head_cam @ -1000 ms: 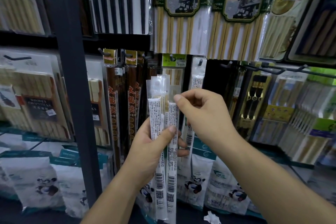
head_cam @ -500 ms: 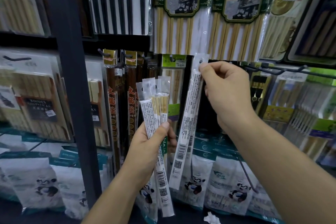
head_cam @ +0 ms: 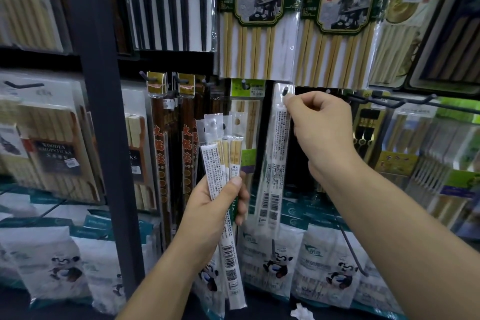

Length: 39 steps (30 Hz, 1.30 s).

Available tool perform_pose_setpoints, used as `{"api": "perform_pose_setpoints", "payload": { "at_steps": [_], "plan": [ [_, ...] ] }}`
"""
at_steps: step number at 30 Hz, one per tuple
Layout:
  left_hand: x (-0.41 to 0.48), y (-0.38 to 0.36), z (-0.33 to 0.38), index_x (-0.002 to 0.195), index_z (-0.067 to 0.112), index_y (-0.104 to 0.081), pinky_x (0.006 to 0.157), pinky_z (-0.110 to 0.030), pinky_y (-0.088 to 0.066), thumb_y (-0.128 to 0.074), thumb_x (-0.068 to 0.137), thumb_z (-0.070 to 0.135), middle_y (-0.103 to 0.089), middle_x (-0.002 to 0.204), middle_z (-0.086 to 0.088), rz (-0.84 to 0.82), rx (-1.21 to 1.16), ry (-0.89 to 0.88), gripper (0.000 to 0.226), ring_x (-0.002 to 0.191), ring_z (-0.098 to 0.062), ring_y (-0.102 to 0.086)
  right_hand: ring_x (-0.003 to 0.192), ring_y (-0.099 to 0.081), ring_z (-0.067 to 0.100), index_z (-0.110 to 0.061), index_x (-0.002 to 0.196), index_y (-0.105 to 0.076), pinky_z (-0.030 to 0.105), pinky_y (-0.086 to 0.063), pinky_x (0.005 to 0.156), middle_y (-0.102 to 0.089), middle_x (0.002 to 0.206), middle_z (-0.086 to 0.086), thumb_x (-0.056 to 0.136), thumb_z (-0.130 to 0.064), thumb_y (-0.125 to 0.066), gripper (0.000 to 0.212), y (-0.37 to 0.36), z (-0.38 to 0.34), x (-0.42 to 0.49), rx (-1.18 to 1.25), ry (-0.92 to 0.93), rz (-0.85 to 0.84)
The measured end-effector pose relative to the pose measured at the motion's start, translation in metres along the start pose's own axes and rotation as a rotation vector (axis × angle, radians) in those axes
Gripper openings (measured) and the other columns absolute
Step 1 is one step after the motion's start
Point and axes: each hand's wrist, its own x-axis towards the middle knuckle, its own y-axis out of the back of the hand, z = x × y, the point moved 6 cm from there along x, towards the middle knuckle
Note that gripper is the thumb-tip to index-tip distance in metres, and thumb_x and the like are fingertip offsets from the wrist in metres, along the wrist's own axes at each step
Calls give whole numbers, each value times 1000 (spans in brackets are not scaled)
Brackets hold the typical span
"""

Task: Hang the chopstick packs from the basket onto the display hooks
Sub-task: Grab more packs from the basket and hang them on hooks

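Our right hand (head_cam: 319,135) pinches the clear header of one chopstick pack (head_cam: 275,163), its hole at a display hook (head_cam: 285,91) below the top row of the rack (head_cam: 101,138). Our left hand (head_cam: 215,205) grips the spare packs (head_cam: 220,153) upright. We judge them light, slim and slippery; the header is where to hold.

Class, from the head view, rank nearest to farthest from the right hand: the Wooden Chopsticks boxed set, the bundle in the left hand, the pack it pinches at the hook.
1. The pinched pack: held by the right hand at the hook.
2. The bundle: to the left, gripped by the left hand.
3. The Wooden Chopsticks boxed set: far left, beyond the dark post.
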Motion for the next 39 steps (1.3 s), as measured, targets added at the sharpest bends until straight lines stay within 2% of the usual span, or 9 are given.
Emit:
{"api": "perform_pose_setpoints", "payload": {
  "at_steps": [5, 11, 18, 22, 26, 28, 30, 33, 39],
  "plan": [
    [-1, 0, 0, 109, 8, -70, 50, -26, -49, -67, 87, 27, -66, 79, -4, 23, -32, 21, 30, 64, -15, -60, 54, -50, -3, -14, 76, -70, 11, -46, 56, -56, 56, -15, 93, -31, -72, 25, 4, 7, 1, -88, 53, 33],
    [-1, -4, 2, 94, 30, -79, 61, -30, -58, -66, 86, 25, -67, 75, -8, 19, -40, 26, 17, 67, -20, -66, 61, -51, -4, -18, 86, -63, 10, -45, 59, -58, 74, -7, 92, -32, -74, 19, 8, 10, -16, -113, 82, 63],
    [-2, -11, 2, 98, 14, -76, 64, -34, -61, -69, 84, 23, -68, 77, -13, -7, -58, 39, 18, 71, -24, -68, 62, -60, 0, -28, 82, -72, 15, -48, 53, -68, 75, -9, 94, -33, -71, 13, -18, 7, -47, -101, 105, -224],
    [-3, -15, 3, 94, 19, -78, 67, -34, -61, -68, 85, 23, -71, 80, -9, -41, -53, 33, 14, 73, -23, -70, 53, -55, -1, -28, 80, -72, 12, -44, 48, -64, 65, -12, 97, -25, -68, 17, -25, 5, -50, -57, 99, -273],
    [-2, -12, 1, 102, 24, -80, 78, -39, -62, -71, 89, 26, -78, 109, -11, -18, -59, 39, 16, 96, -30, -76, 54, -53, 4, -21, 79, -73, 24, -49, 55, -58, 57, -9, 98, -29, -65, 22, -17, 4, -39, 0, 41, -192],
    [0, -7, 0, 104, 29, -80, 86, -41, -58, -67, 89, 29, -78, 113, -3, 14, 3, 21, 19, 106, -23, -74, 54, -51, 6, -21, 79, -74, 26, -48, 55, -57, 58, -7, 98, -28, -66, 22, -10, 1, -28, 68, 14, -119],
    [2, -2, -1, 102, 29, -80, 85, -38, -58, -65, 88, 29, -78, 109, 0, 47, 13, 15, 21, 106, -16, -73, 55, -50, 8, -20, 79, -74, 24, -45, 56, -58, 60, -4, 96, -28, -70, 20, -3, -2, -18, 112, 10, -48],
    [3, 0, -5, 103, 19, -80, 82, -38, -62, -67, 92, 23, -76, 98, -5, 48, -81, 23, 17, 98, -21, -73, 58, -53, 8, -18, 75, -72, 23, -48, 58, -60, 60, -5, 95, -27, -72, 21, 1, -4, -10, 111, 27, 10],
    [4, -2, -8, 104, 19, -79, 77, -39, -62, -64, 92, 24, -71, 84, -4, 17, -56, 22, 20, 86, -20, -72, 60, -49, 14, -12, 72, -69, 32, -46, 60, -56, 62, 0, 95, -26, -70, 27, 0, 3, -6, 91, -1, 20]
  ]
}}
